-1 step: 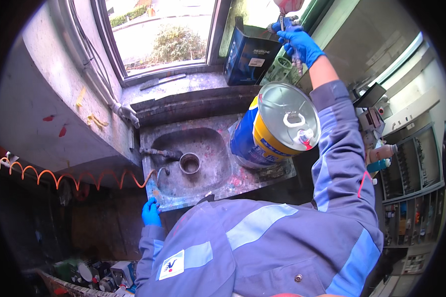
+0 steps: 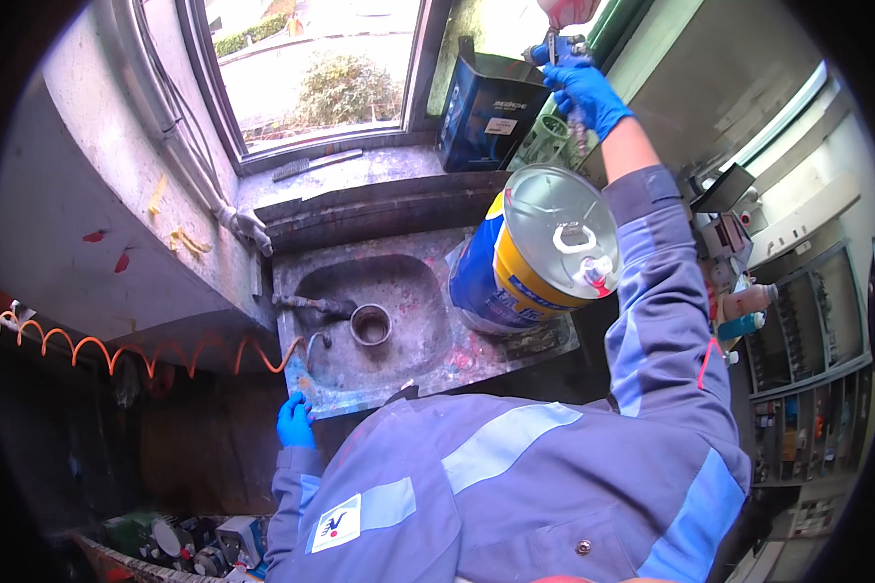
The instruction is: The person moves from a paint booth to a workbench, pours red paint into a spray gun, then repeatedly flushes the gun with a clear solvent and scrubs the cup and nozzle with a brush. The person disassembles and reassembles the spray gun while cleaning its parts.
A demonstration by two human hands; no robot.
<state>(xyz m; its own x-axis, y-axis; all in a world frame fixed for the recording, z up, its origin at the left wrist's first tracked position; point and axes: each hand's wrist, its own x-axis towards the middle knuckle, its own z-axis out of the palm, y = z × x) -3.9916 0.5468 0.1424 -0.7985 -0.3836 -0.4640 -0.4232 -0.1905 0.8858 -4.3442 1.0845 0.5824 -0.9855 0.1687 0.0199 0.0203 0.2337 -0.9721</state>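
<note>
Gloved hands are noted well apart. By the right hand [image 2: 593, 100], a spray gun [image 2: 566, 49] is grasped at the far right, past the lidded drum [image 2: 533, 255] and just beside the dark box [image 2: 489, 117]. Its cup is carried uppermost, presumably so that the contents are kept from spilling; the arm is stretched past the drum, by which the nearer space is taken up. The left hand [image 2: 296, 422] is placed at the near left corner of the sink [image 2: 420, 291], fingers partly curled, possibly for steadying; whether the rim is gripped or merely touched cannot be told. The drum is stood on the sink's right side, where a flatter support is probably offered. Gun appearance: blue and metallic body, pinkish cup cut off by the upper edge; fill level cannot be read.
</note>
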